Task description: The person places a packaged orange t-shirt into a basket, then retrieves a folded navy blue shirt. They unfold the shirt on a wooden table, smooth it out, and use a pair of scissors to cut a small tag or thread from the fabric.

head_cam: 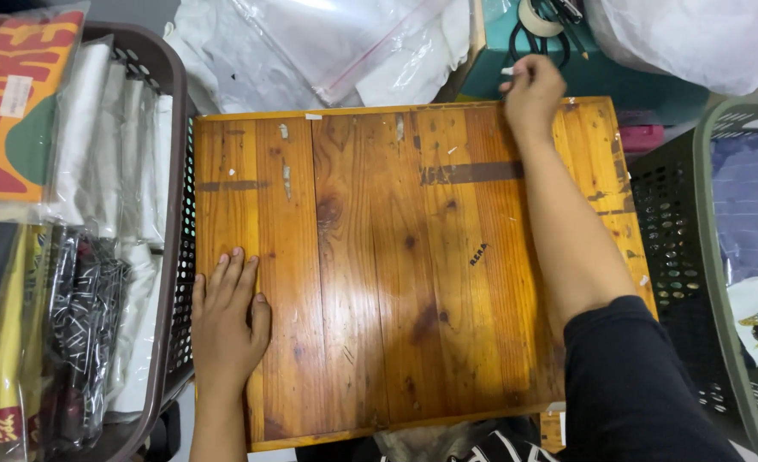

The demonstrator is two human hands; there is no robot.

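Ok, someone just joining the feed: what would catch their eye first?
The glossy orange wooden board fills the centre, knots and tape marks showing. The left hand lies flat on its near-left corner, while the right hand pinches something small and white at the far edge. A brown basket of bagged clothes sits at left.

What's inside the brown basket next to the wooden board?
The brown basket holds clothes packed in clear bags, stacked upright: white ones, a black-and-white one, a yellow one. A flat orange package lies on top. Whatever is underneath is covered.
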